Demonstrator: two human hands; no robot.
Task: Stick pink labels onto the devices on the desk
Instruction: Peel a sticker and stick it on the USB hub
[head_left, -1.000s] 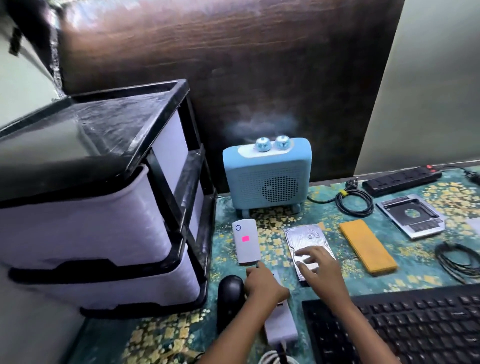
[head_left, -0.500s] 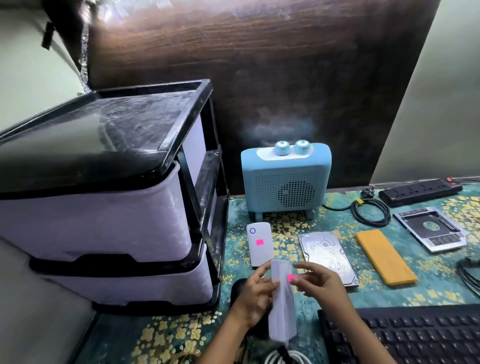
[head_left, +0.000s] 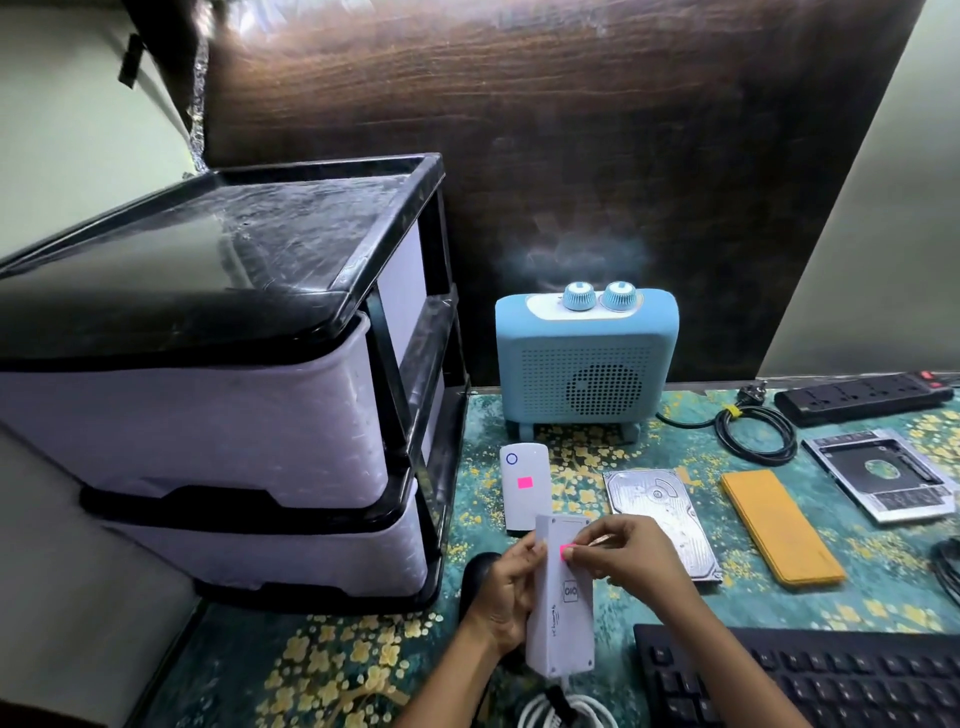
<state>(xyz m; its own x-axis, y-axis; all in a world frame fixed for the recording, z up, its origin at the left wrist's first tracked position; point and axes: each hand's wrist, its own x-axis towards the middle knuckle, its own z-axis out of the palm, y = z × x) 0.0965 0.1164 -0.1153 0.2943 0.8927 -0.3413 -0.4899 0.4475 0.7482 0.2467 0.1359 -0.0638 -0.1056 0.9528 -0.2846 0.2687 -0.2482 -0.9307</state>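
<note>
My left hand (head_left: 508, 592) grips a white rectangular adapter box (head_left: 563, 608) by its left edge and holds it tilted above the desk. My right hand (head_left: 628, 558) pinches a small pink label (head_left: 565, 551) against the box's upper face. Beyond them a white power bank (head_left: 523, 486) lies flat with a pink label (head_left: 525, 482) stuck on it. To the right lie a silver hard drive (head_left: 662, 512), an orange flat case (head_left: 779, 525) and a silver drive caddy (head_left: 878, 478), none showing a label. A blue heater (head_left: 587, 358) stands at the back.
A black and white drawer unit (head_left: 218, 395) fills the left side. A black mouse (head_left: 475, 582) sits behind my left hand. A black keyboard (head_left: 810, 675) lies near right. A coiled black cable (head_left: 756, 431) and a power strip (head_left: 862, 397) are at the back right. White cable (head_left: 566, 712) hangs below the box.
My left hand lifted the white box off the desk and turned its face up. My right hand left the hard drive and brought a pink label onto the box.
</note>
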